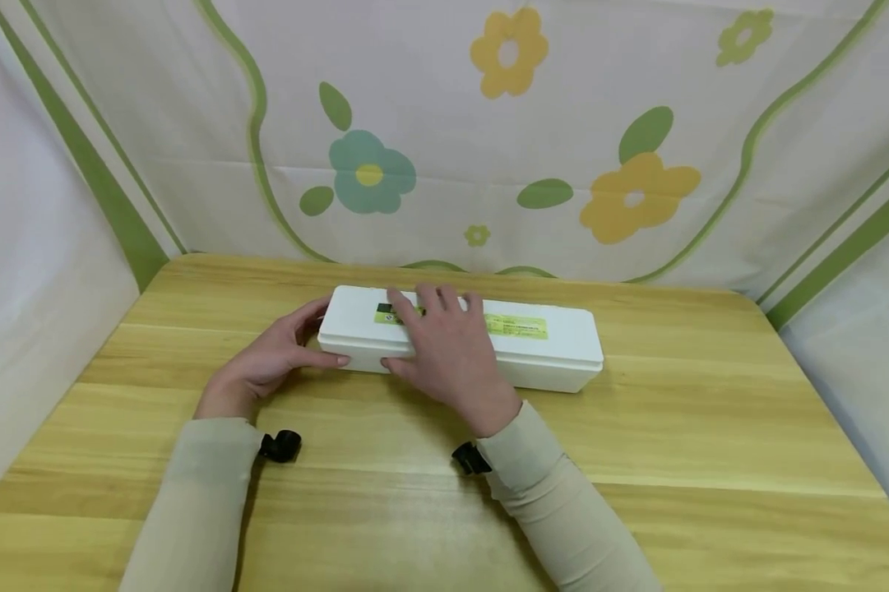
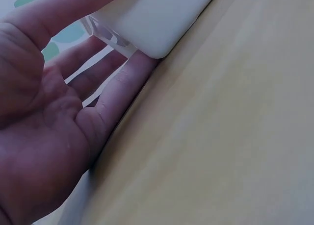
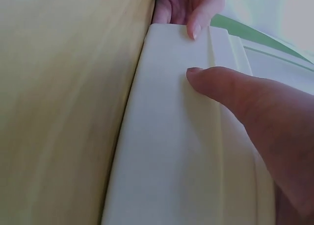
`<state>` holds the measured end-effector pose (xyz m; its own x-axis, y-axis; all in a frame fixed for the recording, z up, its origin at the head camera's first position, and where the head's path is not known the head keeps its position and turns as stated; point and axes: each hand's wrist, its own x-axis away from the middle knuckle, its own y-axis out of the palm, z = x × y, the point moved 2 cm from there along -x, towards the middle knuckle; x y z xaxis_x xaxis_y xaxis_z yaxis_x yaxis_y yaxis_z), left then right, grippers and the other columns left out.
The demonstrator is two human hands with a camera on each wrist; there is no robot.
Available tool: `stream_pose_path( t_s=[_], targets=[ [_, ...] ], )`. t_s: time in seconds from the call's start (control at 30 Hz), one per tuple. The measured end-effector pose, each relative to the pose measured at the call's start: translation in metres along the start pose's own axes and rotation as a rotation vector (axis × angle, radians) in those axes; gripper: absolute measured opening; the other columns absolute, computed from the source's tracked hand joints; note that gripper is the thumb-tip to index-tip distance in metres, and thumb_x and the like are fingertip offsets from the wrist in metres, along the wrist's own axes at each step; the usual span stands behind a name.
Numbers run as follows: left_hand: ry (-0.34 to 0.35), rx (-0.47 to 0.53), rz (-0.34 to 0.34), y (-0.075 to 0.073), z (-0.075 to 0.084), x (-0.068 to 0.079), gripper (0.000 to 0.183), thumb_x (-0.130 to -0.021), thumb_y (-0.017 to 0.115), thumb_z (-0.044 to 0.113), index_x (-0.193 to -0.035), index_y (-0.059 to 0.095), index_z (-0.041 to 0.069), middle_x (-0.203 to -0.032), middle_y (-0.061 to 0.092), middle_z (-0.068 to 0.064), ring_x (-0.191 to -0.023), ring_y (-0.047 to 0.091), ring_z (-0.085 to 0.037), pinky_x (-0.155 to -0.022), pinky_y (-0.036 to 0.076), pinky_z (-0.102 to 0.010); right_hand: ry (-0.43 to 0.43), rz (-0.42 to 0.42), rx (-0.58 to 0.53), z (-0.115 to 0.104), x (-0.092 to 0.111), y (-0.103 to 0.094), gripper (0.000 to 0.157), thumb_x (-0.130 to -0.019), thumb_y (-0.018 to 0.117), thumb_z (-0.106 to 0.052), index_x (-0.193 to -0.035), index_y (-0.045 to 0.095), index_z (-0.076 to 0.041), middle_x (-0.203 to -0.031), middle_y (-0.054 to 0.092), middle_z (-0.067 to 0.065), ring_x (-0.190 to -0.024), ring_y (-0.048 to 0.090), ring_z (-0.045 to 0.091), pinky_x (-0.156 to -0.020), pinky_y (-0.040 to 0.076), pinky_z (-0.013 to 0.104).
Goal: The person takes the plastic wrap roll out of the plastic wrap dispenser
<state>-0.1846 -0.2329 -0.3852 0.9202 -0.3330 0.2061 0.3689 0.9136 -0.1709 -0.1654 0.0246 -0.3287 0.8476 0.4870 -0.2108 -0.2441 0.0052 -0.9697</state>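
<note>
A long white lidded box (image 1: pixel 555 349) lies on the wooden table, its lid on and a yellow-green label (image 1: pixel 518 326) on top. At the box's left end, my left hand (image 1: pixel 270 358) grips the corner, thumb along the front and the other fingers at the end and behind. In the left wrist view those fingers (image 2: pixel 122 85) reach low beside the box's end, close to the tabletop. My right hand (image 1: pixel 451 349) spans the lid left of its middle, fingers over the top towards the back edge. Its thumb (image 3: pixel 230 90) lies against the front wall, just below the lid's rim.
The wooden tabletop (image 1: pixel 710 411) extends around the box on all sides. Behind it hangs a white curtain (image 1: pixel 444 123) with flowers and leaves, with more cloth at both sides. Small black devices (image 1: pixel 281 446) sit at both sleeve cuffs.
</note>
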Motion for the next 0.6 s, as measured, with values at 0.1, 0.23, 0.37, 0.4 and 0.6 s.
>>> stream_pose_path(
  t_s=[0.1,0.23,0.37,0.4,0.6],
  targets=[
    [0.004,0.004,-0.003,0.0,-0.0007,-0.0009,0.104,-0.085,0.091,0.008,-0.17,0.035,0.024,-0.169,0.038,-0.003,-0.154,0.031,-0.029,-0.113,0.04,-0.029,0.03,-0.031,0.001,0.0024,0.0009,0.0002,0.096,-0.089,0.067,-0.081,-0.165,0.038,-0.031,-0.144,0.059,0.009,-0.135,0.056,0.035,-0.111,0.043,0.063],
    [0.013,0.01,-0.006,0.0004,-0.0001,-0.0016,0.104,-0.085,0.091,0.007,-0.17,0.033,0.023,-0.17,0.037,-0.004,-0.157,0.028,-0.03,-0.124,0.031,-0.044,0.033,-0.045,0.005,0.0035,0.0007,0.0015,0.099,-0.089,0.064,-0.084,-0.167,0.036,-0.031,-0.143,0.06,0.01,-0.133,0.057,0.035,-0.11,0.042,0.062],
    [0.02,0.02,-0.009,0.0015,0.0006,-0.0022,0.105,-0.085,0.091,0.006,-0.171,0.033,0.022,-0.172,0.035,-0.005,-0.16,0.023,-0.03,-0.131,0.018,-0.057,0.025,-0.031,0.014,0.0026,-0.0004,0.0029,0.101,-0.088,0.063,-0.086,-0.167,0.037,-0.029,-0.139,0.061,0.011,-0.13,0.059,0.035,-0.108,0.043,0.062],
    [0.021,0.021,-0.01,0.0019,0.0008,-0.0023,0.105,-0.085,0.091,0.006,-0.17,0.033,0.021,-0.172,0.035,-0.006,-0.161,0.022,-0.03,-0.131,0.016,-0.058,0.025,-0.027,0.02,0.0024,-0.0005,0.0033,0.101,-0.087,0.063,-0.087,-0.166,0.038,-0.029,-0.138,0.061,0.011,-0.129,0.059,0.035,-0.107,0.044,0.062],
    [0.017,0.021,-0.008,0.0014,0.0013,-0.0013,0.105,-0.084,0.091,0.007,-0.171,0.033,0.021,-0.172,0.035,-0.005,-0.161,0.023,-0.03,-0.131,0.017,-0.058,0.033,-0.019,0.035,0.0029,-0.0015,0.0055,0.1,-0.085,0.062,-0.089,-0.164,0.039,-0.032,-0.139,0.063,0.008,-0.129,0.059,0.035,-0.105,0.045,0.06]
  ],
)
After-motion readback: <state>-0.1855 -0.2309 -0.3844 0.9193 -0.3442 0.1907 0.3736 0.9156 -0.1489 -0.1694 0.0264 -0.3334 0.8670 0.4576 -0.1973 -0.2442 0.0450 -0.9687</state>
